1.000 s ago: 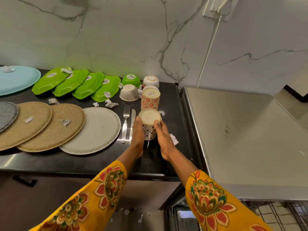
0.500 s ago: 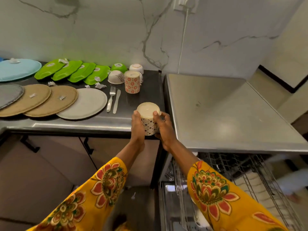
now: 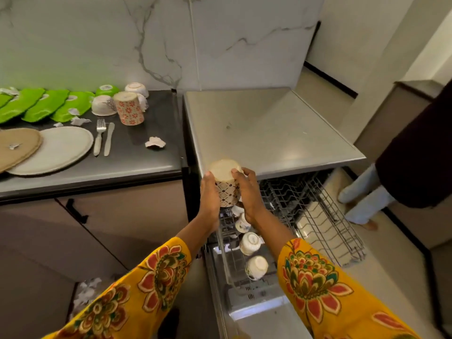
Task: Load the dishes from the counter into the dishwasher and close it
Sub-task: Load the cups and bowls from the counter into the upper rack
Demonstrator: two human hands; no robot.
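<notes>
Both hands (image 3: 230,192) clasp the upturned cream patterned ceramic cup (image 3: 226,183) over the wire dishwasher rack (image 3: 315,211), presumably so it drains.

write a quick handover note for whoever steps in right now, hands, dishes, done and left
Left hand and right hand: both hold the patterned cup, upside down, above the pulled-out dishwasher rack.
Done: three white cups sit in the rack's left row.
Left: place this cup, then load from the counter the floral cup, small bowls, green plates, fork, knife, white plate and tan plate; then close the dishwasher.
</notes>
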